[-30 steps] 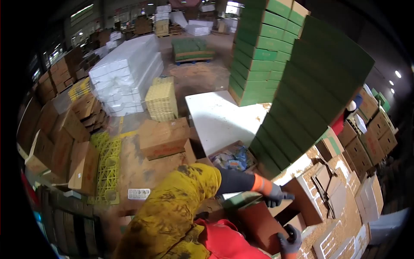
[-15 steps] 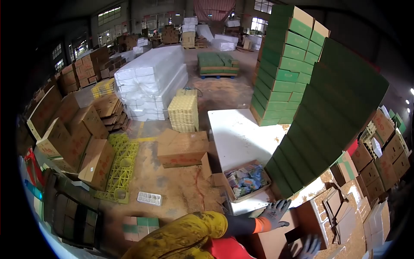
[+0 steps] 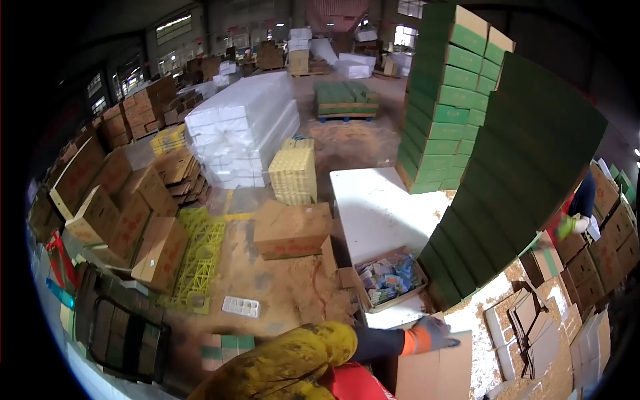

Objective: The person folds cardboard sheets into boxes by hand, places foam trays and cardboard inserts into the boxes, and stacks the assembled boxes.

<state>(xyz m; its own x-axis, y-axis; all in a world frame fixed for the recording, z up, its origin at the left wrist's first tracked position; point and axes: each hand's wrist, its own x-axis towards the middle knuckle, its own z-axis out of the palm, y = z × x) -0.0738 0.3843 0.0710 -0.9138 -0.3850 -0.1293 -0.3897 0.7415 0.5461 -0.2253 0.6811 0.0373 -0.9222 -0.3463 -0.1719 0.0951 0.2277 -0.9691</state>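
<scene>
My left hand (image 3: 433, 333), in a grey glove with an orange cuff, is at the top edge of a brown cardboard box (image 3: 435, 370) at the bottom of the view. Its thumb lies over the near side of a raised cardboard panel, and the other fingers are mostly hidden behind it, so the hand appears closed on the box. My right hand is out of sight. Just beyond my left hand, an open carton (image 3: 393, 303) holds many small colourful packets (image 3: 390, 277) on the white table (image 3: 373, 213).
Tall stacks of green cartons (image 3: 460, 100) and dark green boxes (image 3: 527, 167) rise on the right. Folded cardboard (image 3: 533, 333) lies on white blocks. An open box (image 3: 293, 230), a white tray (image 3: 241, 307) and a yellow pallet (image 3: 200, 253) occupy the floor. Another person's gloved hand (image 3: 567, 227) shows far right.
My right hand has left the view. My left hand has gone from spread fingers to holding the box's edge, and a cardboard panel now stands raised. Another person has appeared at far right.
</scene>
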